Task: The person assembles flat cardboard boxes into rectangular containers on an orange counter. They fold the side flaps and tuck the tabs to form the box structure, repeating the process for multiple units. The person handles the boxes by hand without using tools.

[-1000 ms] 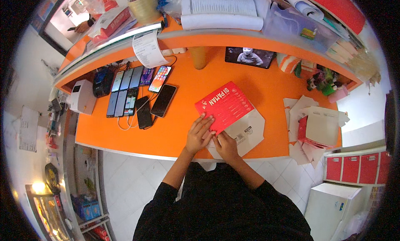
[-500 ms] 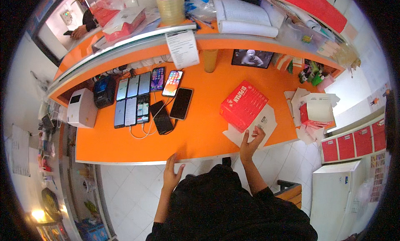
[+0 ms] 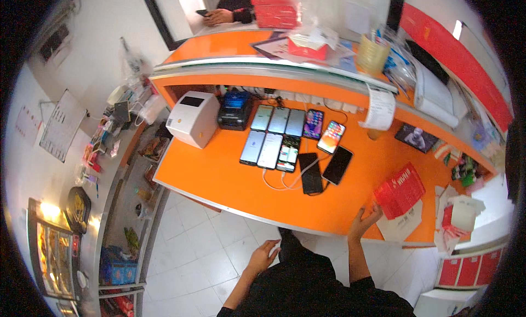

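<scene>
My left hand (image 3: 264, 256) hangs in front of the desk's near edge, over the floor, with its fingers loosely apart and nothing in them. At the right part of the orange desk (image 3: 219, 169), my right hand (image 3: 364, 220) is beside a red cardboard box (image 3: 401, 191). Its fingers are apart, with the fingertips at the box's lower left side; whether they touch it I cannot tell. Pale unfolded flaps (image 3: 401, 223) spread from the box toward me. Further right stands another red and white carton (image 3: 459, 215), its flaps open.
Several phones (image 3: 278, 136) lie mid-desk, some on white cables (image 3: 293, 184). A white printer (image 3: 194, 119) and a black device (image 3: 235, 110) stand left. Behind rises an orange shelf with a tape roll (image 3: 373, 55). Beyond it, a person's hand (image 3: 218, 17) holds a phone.
The view has swung left, so the desk sits further right in it. My left hand has drawn back from the desk edge. My right hand has moved from the pale flaps to the box's left side.
</scene>
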A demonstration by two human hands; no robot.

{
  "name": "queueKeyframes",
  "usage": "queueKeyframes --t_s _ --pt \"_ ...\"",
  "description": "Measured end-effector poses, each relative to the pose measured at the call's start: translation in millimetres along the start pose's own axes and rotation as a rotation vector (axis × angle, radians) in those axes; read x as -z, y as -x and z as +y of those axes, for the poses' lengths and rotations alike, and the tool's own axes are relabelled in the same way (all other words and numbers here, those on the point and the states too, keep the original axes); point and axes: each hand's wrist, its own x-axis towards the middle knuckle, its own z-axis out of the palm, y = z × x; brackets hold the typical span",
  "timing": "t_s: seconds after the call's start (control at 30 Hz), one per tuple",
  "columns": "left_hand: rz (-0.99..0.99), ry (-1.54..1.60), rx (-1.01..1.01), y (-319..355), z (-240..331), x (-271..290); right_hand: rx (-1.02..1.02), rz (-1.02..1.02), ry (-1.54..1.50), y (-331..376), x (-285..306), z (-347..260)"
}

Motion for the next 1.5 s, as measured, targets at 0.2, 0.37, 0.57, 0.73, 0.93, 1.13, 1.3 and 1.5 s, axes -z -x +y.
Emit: queueKeyframes --t_s 0.2,0.37,0.57,0.73,0.93,1.13,1.3,1.5 --pt "0.039 0.004 -0.137 -21 -19 36 0.127 -0.140 -0.035 14 -80 -53" --pt "0.211 -0.028 -0.063 -59 -53 103 -0.055 -0.187 -0.287 18 -149 -106" --pt "0.223 -0.001 0.068 -105 -94 182 0.216 -0.205 -0.157 14 -246 -157" --pt "0.175 -0.036 0.058 -134 -129 211 0.238 -0.392 -0.325 22 -306 -233" --pt "0.011 0.076 0.002 -176 -153 211 0.673 0.010 -0.309 -82 -285 -321" --pt "-0.576 0.174 0.242 -235 -169 228 0.387 0.243 0.249 -246 -268 -380" --pt "-0.748 0.031 -0.057 -272 -187 231 -0.104 0.041 0.503 -273 -292 -392" --pt "-0.671 0.171 -0.458 -313 -167 232 -0.076 0.069 0.365 -307 -278 -362"
